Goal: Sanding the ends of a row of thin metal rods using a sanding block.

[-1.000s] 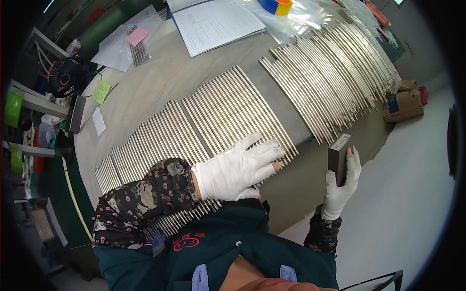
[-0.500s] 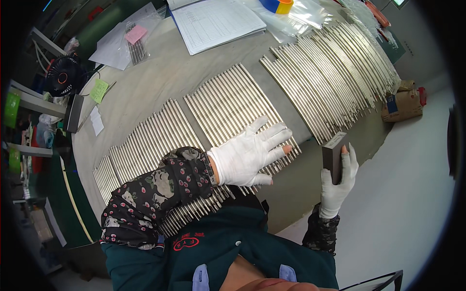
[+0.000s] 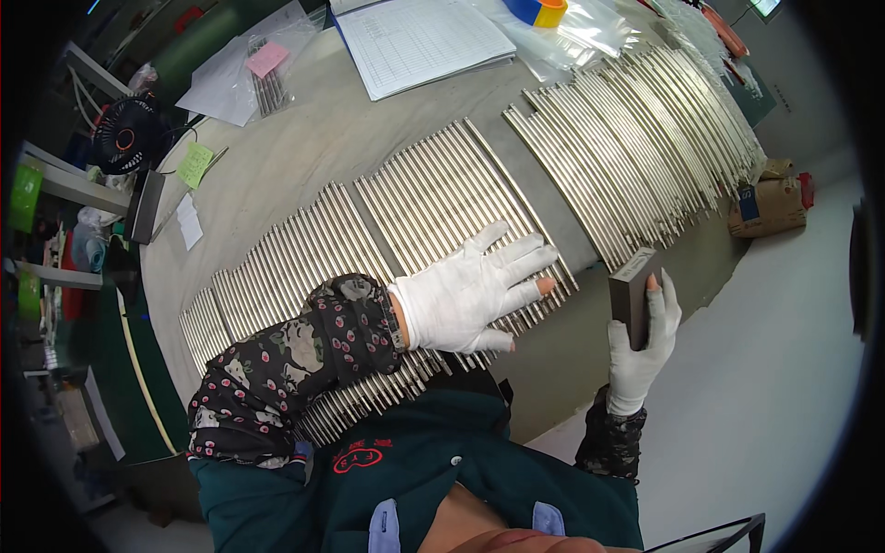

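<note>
My left hand (image 3: 475, 290), in a white glove with cut fingertips, lies flat with fingers spread on a row of long shiny metal rods (image 3: 433, 189) laid side by side on the grey table (image 3: 304, 157). My right hand (image 3: 641, 346), also gloved, holds a dark grey rectangular block (image 3: 631, 293) upright just past the table's near edge. A second batch of metal rods (image 3: 636, 152) fans out to the right, and a third batch of rods (image 3: 277, 267) lies to the left under my patterned sleeve.
At the table's far side lie an open paper ledger (image 3: 419, 41), clear plastic bags (image 3: 590, 32), a roll of tape (image 3: 539, 11) and a bag with a pink note (image 3: 263, 64). A small black fan (image 3: 124, 134) stands left. A brown parcel (image 3: 774, 198) sits on the floor.
My left hand has slid to the right along the middle rods, fingers still spread. My right hand keeps the grey block upright in nearly the same place.
</note>
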A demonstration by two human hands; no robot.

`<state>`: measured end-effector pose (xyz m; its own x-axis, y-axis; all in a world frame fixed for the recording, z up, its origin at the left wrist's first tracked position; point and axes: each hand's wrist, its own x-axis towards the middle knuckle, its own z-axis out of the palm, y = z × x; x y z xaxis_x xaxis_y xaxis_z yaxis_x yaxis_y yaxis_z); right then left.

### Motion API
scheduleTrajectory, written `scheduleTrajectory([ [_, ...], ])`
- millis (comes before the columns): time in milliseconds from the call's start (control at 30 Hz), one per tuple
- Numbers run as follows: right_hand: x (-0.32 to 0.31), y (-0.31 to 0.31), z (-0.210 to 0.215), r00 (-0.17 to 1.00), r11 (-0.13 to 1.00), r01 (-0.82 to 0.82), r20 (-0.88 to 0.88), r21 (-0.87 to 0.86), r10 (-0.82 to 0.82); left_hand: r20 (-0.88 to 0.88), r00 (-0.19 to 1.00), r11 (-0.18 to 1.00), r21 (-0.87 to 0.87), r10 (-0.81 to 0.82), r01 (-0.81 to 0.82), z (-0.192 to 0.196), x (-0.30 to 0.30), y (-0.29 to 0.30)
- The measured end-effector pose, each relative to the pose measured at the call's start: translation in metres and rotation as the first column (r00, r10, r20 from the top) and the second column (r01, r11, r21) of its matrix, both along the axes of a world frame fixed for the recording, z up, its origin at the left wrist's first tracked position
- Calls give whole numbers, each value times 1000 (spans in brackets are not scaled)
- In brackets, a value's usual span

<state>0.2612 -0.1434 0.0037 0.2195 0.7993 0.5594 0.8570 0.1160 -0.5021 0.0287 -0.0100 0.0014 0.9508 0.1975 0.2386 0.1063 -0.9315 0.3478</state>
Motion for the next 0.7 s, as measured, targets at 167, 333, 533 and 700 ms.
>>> scheduleTrajectory([
  [167,0,3,3,1000,1000,3,-4,3,-3,-4,967,933,264,257,-246,16,-17,61],
  [333,-7,23,13,997,997,-56,41,-53,59,99,888,888,62,450,-456,11,-36,120],
  [533,-22,45,24,955,996,-54,287,-67,71,126,785,790,14,607,-613,8,-16,116],
  [700,-32,45,20,912,989,62,410,-138,0,-69,401,403,16,913,-915,7,-25,122],
])
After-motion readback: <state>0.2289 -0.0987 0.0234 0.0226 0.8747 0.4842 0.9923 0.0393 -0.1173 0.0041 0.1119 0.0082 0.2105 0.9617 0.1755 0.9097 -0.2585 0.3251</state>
